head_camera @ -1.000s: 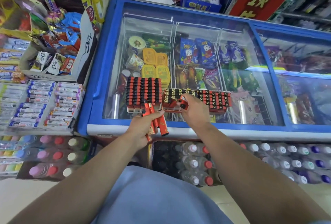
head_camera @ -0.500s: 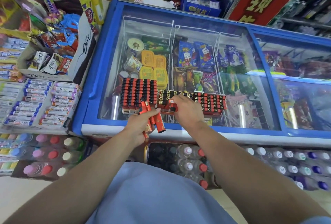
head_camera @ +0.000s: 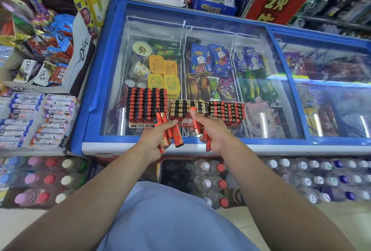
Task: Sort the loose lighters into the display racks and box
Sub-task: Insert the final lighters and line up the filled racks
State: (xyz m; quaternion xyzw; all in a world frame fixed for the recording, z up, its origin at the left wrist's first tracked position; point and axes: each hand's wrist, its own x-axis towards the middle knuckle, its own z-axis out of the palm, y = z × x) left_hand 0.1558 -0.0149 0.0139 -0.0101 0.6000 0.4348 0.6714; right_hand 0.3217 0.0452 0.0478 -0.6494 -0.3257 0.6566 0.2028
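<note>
Three racks of red-and-black lighters stand on the glass lid of the freezer (head_camera: pixel 96 82): a full left rack (head_camera: pixel 147 103), a middle rack (head_camera: pixel 187 108) and a right rack (head_camera: pixel 227 111). My left hand (head_camera: pixel 154 140) grips a bundle of several red lighters (head_camera: pixel 170 133) just in front of the left rack. My right hand (head_camera: pixel 214 132) is palm up in front of the middle rack and holds a few red lighters (head_camera: pixel 195 126), with the thumb tip near the rack's front edge.
A Dove chocolate box (head_camera: pixel 80 54) and trays of candy rolls (head_camera: pixel 38 118) sit left of the freezer. Bottled drinks (head_camera: pixel 210 178) are stacked on the floor below the freezer's front edge. Ice cream packs fill the freezer under the glass.
My right hand has pulled back from the middle rack and turned palm up, now showing a few lighters in it. My left hand keeps its bundle in about the same place.
</note>
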